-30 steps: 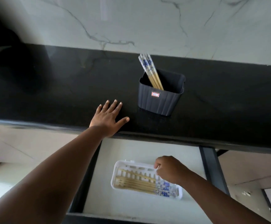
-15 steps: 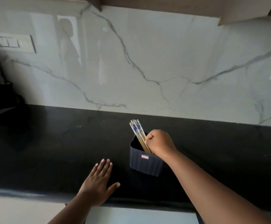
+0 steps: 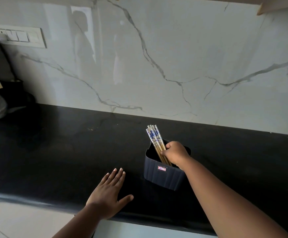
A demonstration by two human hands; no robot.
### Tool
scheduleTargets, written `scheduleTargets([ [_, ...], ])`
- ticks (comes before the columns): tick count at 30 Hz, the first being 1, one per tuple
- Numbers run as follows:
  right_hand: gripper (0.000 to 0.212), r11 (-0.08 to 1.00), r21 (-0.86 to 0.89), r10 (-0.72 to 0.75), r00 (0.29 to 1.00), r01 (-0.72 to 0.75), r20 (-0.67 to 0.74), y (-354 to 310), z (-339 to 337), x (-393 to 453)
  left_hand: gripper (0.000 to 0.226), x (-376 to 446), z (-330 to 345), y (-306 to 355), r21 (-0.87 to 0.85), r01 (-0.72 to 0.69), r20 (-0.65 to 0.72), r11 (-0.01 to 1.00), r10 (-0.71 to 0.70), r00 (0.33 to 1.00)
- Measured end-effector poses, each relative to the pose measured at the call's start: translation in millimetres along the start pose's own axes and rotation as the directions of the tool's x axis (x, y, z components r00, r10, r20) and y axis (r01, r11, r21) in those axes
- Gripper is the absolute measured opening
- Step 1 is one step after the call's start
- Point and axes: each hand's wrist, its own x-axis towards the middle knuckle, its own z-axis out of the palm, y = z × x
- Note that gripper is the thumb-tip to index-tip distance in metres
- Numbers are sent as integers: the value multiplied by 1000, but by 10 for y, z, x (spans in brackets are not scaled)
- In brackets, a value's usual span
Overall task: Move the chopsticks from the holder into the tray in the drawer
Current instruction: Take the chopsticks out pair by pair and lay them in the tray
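Bamboo chopsticks [image 3: 154, 140] lean in the dark holder [image 3: 163, 174] on the black worktop [image 3: 62, 152]; right hand [image 3: 175, 152] fingers curl round their shafts, left hand [image 3: 108, 193] lies flat, holding nothing. Best lift straight up, clearing the rim, gripping all together

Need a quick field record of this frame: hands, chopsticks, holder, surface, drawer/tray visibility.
right hand: curled round the bundle of wooden chopsticks with blue-and-white patterned tops, at the holder's mouth
left hand: flat, fingers straight, palm down on the black stone countertop
chopsticks: standing tilted in the holder, tops leaning left and away
holder: dark ribbed plastic holder, upright on the countertop, small red label on its front
backdrop: white marble-veined wall
drawer and tray: tray not in view
task state: chopsticks gripped, not yet lifted out
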Motion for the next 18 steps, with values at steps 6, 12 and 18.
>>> scheduleTargets([
  [6,21,999,48,8,1000,-8,-2,46,0,38,99,4,12,-8,-18,0,-12,1000,0,1000],
  [12,22,997,64,-33,995,39,-91,-7,-160,-97,98,-11,21,-9,-31,-2,-24,1000,2,1000],
  [18,6,903,333,-185,945,272,-271,-445,-781,-471,97,-24,4,1,-42,-1,-14,999,1,1000],
])
